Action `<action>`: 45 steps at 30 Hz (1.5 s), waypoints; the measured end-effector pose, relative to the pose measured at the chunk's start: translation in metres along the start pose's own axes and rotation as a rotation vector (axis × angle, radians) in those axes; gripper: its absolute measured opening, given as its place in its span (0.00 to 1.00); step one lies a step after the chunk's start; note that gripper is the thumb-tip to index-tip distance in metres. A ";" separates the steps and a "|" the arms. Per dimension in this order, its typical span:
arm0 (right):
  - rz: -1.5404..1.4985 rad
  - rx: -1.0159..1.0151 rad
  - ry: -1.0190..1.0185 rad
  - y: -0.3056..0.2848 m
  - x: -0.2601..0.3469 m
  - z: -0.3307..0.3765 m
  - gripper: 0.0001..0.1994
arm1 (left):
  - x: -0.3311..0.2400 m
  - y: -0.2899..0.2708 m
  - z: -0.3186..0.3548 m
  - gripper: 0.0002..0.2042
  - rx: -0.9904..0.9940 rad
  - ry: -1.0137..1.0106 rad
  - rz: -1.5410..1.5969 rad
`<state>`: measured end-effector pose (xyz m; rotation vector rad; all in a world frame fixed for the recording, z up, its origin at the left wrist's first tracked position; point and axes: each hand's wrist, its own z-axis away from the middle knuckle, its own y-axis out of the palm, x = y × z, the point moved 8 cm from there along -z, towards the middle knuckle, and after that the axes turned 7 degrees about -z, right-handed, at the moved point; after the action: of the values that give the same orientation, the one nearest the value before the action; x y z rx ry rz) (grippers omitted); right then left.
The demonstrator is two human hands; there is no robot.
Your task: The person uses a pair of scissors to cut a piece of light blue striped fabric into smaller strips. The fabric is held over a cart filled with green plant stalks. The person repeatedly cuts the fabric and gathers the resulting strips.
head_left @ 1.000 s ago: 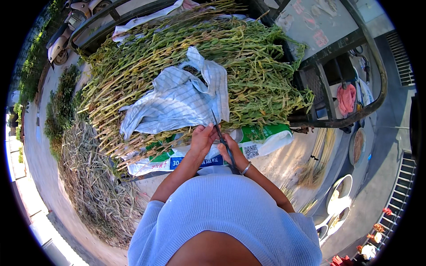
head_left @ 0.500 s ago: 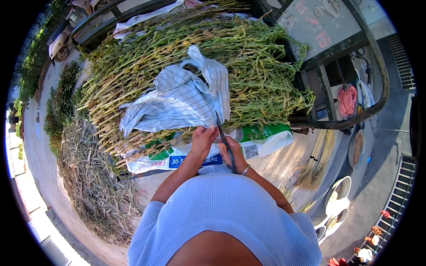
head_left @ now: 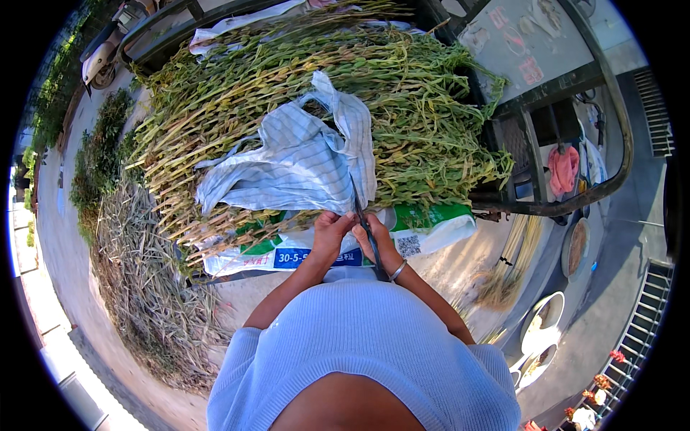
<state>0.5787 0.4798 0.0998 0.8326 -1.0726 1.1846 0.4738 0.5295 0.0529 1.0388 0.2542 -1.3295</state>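
A light blue striped cloth (head_left: 302, 161) lies crumpled over a pile of cut green and yellow stalks (head_left: 431, 115). From its lower right corner a narrow dark strip (head_left: 361, 213) runs down between my hands towards my waist; whether it is a strap or something stiff I cannot make out. My left hand (head_left: 332, 235) is closed, fingertips pinched at the cloth's lower edge beside the strip. Wearing a bracelet, my right hand (head_left: 381, 243) is closed round the strip, its thumb towards the left fingers. Both hands almost touch.
White and green printed sacks (head_left: 438, 226) lie under the stalks on a dark metal-framed cart (head_left: 553, 208). Dry stalks (head_left: 154, 287) are heaped on the ground at left. At right are a pink cloth (head_left: 563, 170), a tied straw broom (head_left: 505, 269) and white buckets (head_left: 543, 316).
My hands have drawn slightly closer together, and the right fingers have shifted up along the dark strip. The whole view has moved a little; the cloth keeps its place on the stalks.
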 end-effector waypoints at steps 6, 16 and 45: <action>0.041 -0.046 -0.139 -0.002 0.026 0.008 0.27 | -0.010 0.005 0.008 0.03 0.005 0.028 0.050; -0.080 0.044 -0.064 -0.001 0.017 0.009 0.37 | -0.010 0.010 0.009 0.01 0.014 -0.004 0.050; -0.025 0.038 -0.089 -0.016 0.038 0.022 0.25 | -0.026 0.028 -0.042 0.13 -0.074 -0.141 0.278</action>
<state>0.5911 0.4678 0.1435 0.9328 -1.1122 1.1590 0.5074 0.5749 0.0603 0.8782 0.0495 -1.1267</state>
